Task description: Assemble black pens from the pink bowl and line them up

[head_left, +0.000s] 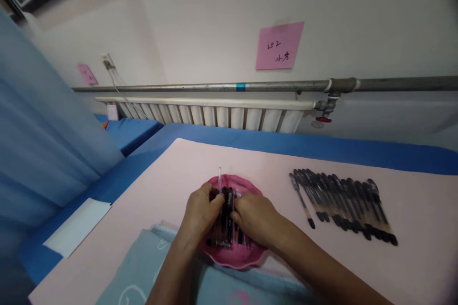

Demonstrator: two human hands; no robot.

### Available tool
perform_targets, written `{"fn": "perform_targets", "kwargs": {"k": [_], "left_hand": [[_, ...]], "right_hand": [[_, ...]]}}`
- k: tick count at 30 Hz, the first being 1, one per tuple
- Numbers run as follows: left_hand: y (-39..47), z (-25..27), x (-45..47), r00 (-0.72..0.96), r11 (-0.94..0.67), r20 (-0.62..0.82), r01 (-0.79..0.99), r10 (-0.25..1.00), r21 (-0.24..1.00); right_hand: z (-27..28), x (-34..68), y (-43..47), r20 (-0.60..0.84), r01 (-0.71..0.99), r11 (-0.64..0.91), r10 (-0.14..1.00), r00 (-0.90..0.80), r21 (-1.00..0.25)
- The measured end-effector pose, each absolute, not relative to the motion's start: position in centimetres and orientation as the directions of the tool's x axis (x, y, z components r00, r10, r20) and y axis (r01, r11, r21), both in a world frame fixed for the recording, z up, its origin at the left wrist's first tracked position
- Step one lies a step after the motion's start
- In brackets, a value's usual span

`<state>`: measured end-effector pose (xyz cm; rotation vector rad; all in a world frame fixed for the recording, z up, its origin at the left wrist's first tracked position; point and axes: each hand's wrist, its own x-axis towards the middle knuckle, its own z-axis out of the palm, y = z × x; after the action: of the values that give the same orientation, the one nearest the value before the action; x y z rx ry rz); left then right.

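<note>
A pink scalloped bowl point(236, 263) holds several black pen parts point(228, 209) and clear plastic pieces. Over its left side, my left hand point(203, 209) is closed, thumb and fingers pinching a clear pen barrel point(219, 178) whose end sticks up past the rim. My right hand point(255, 217) reaches over the right side of the bowl with curled fingers among the pens; what they grip is hidden. To the right of the bowl, several black-capped clear pens point(343, 202) lie side by side in a slanted row.
A pink sheet point(272, 164) covers the blue table point(222, 133). Teal patterned cloth point(143, 262) lies at the near edge, and white paper point(78, 226) at the left. Behind stand a radiator point(222, 116) and a pipe with a red valve point(324, 119). A blue curtain point(46, 128) hangs left.
</note>
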<state>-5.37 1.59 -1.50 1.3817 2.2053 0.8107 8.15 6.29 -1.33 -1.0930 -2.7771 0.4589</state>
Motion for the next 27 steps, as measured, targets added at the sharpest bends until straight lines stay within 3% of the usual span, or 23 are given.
{"fn": "perform_targets", "kwargs": {"k": [12, 27], "left_hand": [[1.6, -1.7, -5.1, -0.424, 0.321, -0.020, 0.653, 0.905, 0.686], [1.6, -1.8, -5.4, -0.433, 0.348, -0.026, 0.687, 0.901, 0.638]], "right_hand": [[-2.0, 7.0, 6.4, -0.007, 0.642, 0.653, 0.699, -0.715, -0.401], [-1.9, 7.2, 6.6, -0.031, 0.671, 0.688, 0.692, -0.722, -0.275]]}}
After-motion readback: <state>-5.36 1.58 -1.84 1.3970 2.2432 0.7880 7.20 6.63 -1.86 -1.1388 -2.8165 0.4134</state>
